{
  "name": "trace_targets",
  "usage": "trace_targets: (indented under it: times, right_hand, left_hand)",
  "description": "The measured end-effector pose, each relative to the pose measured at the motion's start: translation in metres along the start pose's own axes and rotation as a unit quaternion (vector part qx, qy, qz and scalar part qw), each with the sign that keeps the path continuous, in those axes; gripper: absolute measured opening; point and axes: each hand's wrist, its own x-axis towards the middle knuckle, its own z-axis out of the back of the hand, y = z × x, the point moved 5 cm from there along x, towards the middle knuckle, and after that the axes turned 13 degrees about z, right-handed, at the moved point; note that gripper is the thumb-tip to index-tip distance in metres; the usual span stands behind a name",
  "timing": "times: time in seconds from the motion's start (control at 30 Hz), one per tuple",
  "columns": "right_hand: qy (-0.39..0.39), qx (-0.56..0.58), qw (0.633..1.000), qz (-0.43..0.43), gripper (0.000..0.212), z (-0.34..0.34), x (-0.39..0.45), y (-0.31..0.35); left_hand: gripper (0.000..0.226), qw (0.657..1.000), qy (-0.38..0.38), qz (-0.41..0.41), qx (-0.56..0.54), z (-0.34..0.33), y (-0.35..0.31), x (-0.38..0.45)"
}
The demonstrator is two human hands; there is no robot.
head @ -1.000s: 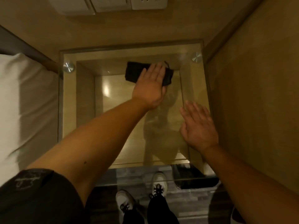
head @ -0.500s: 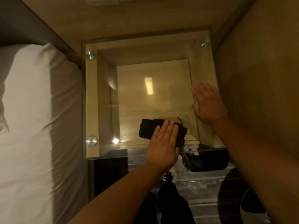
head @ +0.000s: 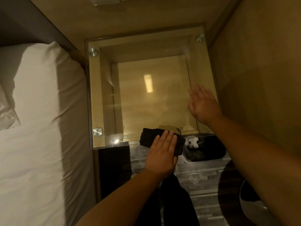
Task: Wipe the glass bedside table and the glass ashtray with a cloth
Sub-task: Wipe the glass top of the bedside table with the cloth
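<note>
The left hand (head: 160, 154) lies flat on the black cloth (head: 160, 141), its fingers (head: 169, 139) straight and pressing down, not curled round it. The cloth sits at the near edge of the glass table (head: 104, 95), with its long side running left to right along that edge. Most of the glass lies ahead of the cloth, away from the person, so the next wipe likely goes forward. The right hand (head: 203, 105) is flat and loose over the right side, holding nothing. No ashtray shows clearly.

Bedroom, likely hotel: white-sheeted bed (head: 40, 128) beside glass bedside table (head: 97, 98).
</note>
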Motion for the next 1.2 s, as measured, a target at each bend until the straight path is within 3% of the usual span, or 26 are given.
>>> trace_targets:
  times: [0.33, 0.4, 0.47, 0.57, 0.67, 0.7, 0.73, 0.77, 0.8, 0.83, 0.9, 0.93, 0.97, 1.07, 1.2]
  right_hand:
    - [0.02, 0.018, 0.999, -0.025, 0.061, -0.011, -0.028, 0.025]
    - [0.023, 0.038, 0.999, -0.028, 0.061, -0.01, -0.034, 0.032]
    - [0.027, 0.06, 0.997, -0.027, 0.062, -0.006, -0.038, 0.039]
    - [0.044, 0.089, 0.994, -0.033, 0.062, 0.002, -0.048, 0.042]
    - [0.059, 0.08, 0.994, -0.055, 0.06, 0.017, -0.061, 0.037]
    - [0.06, 0.07, 0.994, -0.062, 0.06, 0.024, -0.066, 0.036]
    - [0.06, 0.06, 0.994, -0.069, 0.06, 0.034, -0.072, 0.034]
    - [0.06, 0.05, 0.994, -0.075, 0.06, 0.045, -0.079, 0.034]
    - [0.061, 0.04, 0.994, -0.081, 0.059, 0.055, -0.087, 0.034]
    - [0.061, 0.028, 0.994, -0.086, 0.059, 0.066, -0.095, 0.034]
    - [0.051, -0.002, 0.994, -0.097, 0.059, 0.087, -0.112, 0.038]
    - [0.044, -0.014, 0.993, -0.105, 0.06, 0.096, -0.12, 0.04]
    - [0.036, -0.024, 0.992, -0.114, 0.06, 0.105, -0.128, 0.043]
    - [0.006, -0.044, 0.988, -0.148, 0.061, 0.124, -0.158, 0.053]
    - [-0.025, -0.037, 0.981, -0.189, 0.061, 0.143, -0.204, 0.083]
  left_hand:
    - [0.058, 0.998, -0.002, -0.023, -0.062, 0.017, 0.004, -0.01]
    - [0.042, 0.991, -0.006, -0.023, -0.13, 0.031, 0.005, -0.013]
    - [0.031, 0.969, 0.059, 0.015, -0.239, 0.046, 0.01, -0.016]
    - [0.037, 0.879, 0.204, 0.164, -0.398, 0.056, 0.029, -0.017]
    - [0.039, 0.717, 0.275, 0.291, -0.571, 0.071, 0.038, -0.021]
    - [0.035, 0.654, 0.287, 0.311, -0.627, 0.079, 0.037, -0.023]
    - [0.03, 0.613, 0.291, 0.311, -0.665, 0.089, 0.036, -0.024]
    - [0.029, 0.604, 0.288, 0.298, -0.682, 0.098, 0.034, -0.024]
    - [0.031, 0.631, 0.276, 0.277, -0.67, 0.11, 0.033, -0.024]
    - [0.034, 0.694, 0.252, 0.25, -0.626, 0.123, 0.032, -0.024]
    - [0.033, 0.857, 0.161, 0.175, -0.457, 0.149, 0.027, -0.018]
    - [0.03, 0.912, 0.109, 0.137, -0.371, 0.163, 0.023, -0.016]
    - [0.027, 0.945, 0.06, 0.1, -0.307, 0.176, 0.017, -0.015]
    - [0.026, 0.981, -0.061, -0.023, -0.185, 0.214, -0.001, -0.014]
    - [0.049, 0.973, -0.128, -0.192, 0.019, 0.239, -0.024, -0.021]
